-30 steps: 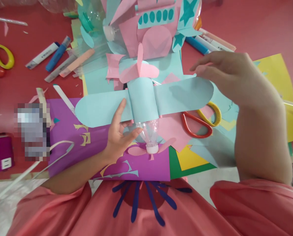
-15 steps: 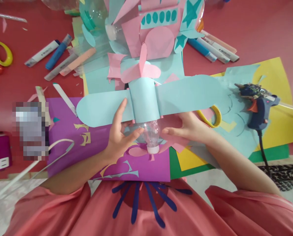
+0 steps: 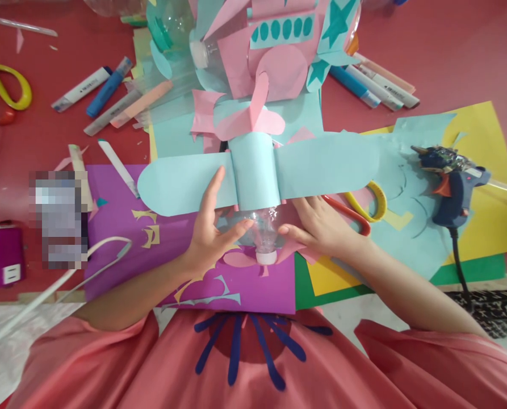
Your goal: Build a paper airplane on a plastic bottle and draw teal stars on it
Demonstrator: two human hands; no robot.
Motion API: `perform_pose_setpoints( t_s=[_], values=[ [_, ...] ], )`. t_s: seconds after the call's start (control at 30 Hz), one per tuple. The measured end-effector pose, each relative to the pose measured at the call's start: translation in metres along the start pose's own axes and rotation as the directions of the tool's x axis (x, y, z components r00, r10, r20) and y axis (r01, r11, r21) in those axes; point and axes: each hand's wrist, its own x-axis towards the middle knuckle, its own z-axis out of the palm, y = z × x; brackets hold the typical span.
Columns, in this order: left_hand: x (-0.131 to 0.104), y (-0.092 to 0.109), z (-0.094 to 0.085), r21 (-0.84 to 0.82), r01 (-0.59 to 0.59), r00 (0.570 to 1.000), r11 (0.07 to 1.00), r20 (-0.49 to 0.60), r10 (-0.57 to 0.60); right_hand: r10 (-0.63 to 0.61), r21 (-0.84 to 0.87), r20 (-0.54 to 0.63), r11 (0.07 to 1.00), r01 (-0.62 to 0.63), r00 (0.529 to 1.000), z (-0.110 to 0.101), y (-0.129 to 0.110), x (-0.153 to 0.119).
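A toy airplane made from a clear plastic bottle point(image 3: 265, 230) lies in front of me, its white cap towards my body. Light blue paper wraps its middle, with rounded wings point(image 3: 325, 165) out to both sides. A pink paper propeller point(image 3: 253, 116) sits at the far end. My left hand point(image 3: 210, 233) grips it from the left, index finger over the wing and thumb against the bottle. From the right, my right hand point(image 3: 321, 224) holds the bottle's side with its thumb; its other fingertips are hidden under the wing.
A glue gun point(image 3: 451, 193) lies on the right over paper sheets. Red and yellow scissors handles point(image 3: 376, 201) show beside my right hand. Markers point(image 3: 83, 88) lie on both sides. A larger pink and blue paper craft point(image 3: 279, 71) stands behind. Purple paper point(image 3: 121, 244) holds scraps.
My right hand has shifted slightly left and its fingers have slid further under the wing, baring a red scissors handle. The whole view has drifted a little; the airplane stays nearly in place.
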Motion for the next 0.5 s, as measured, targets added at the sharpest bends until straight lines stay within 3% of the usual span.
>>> perform_pose_setpoints(
  t_s=[0.5],
  values=[
    [0.0024,0.0043,-0.0008,-0.012,0.026,0.999,1.000,0.047,-0.025,-0.008,0.027,0.023,1.000,0.007,1.000,-0.0026,0.0011,0.0005]
  ],
)
